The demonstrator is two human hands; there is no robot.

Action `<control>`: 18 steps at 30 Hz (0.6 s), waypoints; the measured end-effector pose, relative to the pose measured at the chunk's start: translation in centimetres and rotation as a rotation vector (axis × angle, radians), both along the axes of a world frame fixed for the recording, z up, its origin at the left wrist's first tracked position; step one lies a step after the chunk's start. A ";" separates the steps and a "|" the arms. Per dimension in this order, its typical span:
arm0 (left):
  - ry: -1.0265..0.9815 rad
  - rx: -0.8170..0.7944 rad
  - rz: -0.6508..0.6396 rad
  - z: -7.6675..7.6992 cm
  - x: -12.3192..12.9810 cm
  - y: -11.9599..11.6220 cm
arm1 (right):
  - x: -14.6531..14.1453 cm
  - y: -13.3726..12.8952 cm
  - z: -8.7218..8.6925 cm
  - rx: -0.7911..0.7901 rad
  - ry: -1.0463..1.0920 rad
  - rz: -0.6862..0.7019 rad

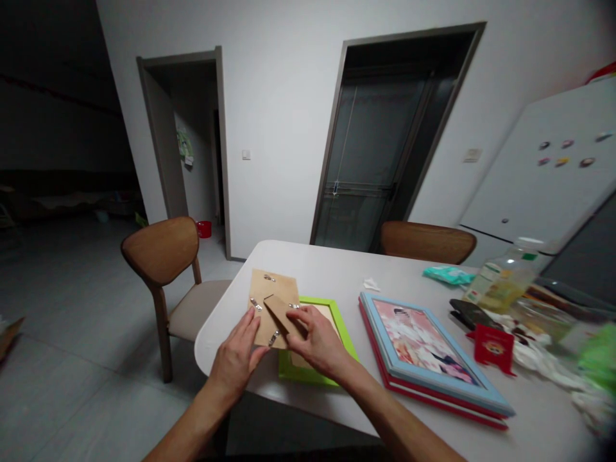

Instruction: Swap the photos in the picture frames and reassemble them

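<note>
A brown picture-frame backing board (260,289) with several small metal clips is held up over the left part of the table. My left hand (235,356) grips its lower left edge, fingers on the front and thumb along the bottom. On the board's right side my right hand (315,340) is closed, its fingers at the fold-out stand leg (279,314), which tilts away from the board. Partly hidden behind the board and my right hand, a lime-green picture frame (344,330) lies on the table with a pale panel inside it.
Right of the green frame, a blue picture frame (368,308) with a photo lies on red ones on the white table (308,256). Further right are a red card (493,348), a plastic bottle (505,279) and a teal packet (447,275). Wooden chairs (163,250) stand around.
</note>
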State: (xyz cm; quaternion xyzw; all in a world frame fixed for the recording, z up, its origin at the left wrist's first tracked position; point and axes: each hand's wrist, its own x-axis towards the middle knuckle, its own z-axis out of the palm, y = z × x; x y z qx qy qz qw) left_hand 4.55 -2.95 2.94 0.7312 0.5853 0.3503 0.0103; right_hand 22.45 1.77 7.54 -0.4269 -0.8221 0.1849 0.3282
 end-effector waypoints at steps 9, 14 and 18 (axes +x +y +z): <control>0.173 -0.162 -0.134 -2.6 7.8 1.5 | 8.2 0.8 -3.8 -0.242 -0.144 -0.127; 0.234 -0.260 -0.128 -2.1 7.7 2.0 | 8.1 1.8 -5.5 -0.149 -0.209 -0.105; 0.242 -0.319 -0.154 -1.9 7.5 2.0 | 7.6 2.1 -7.0 -0.022 -0.259 -0.109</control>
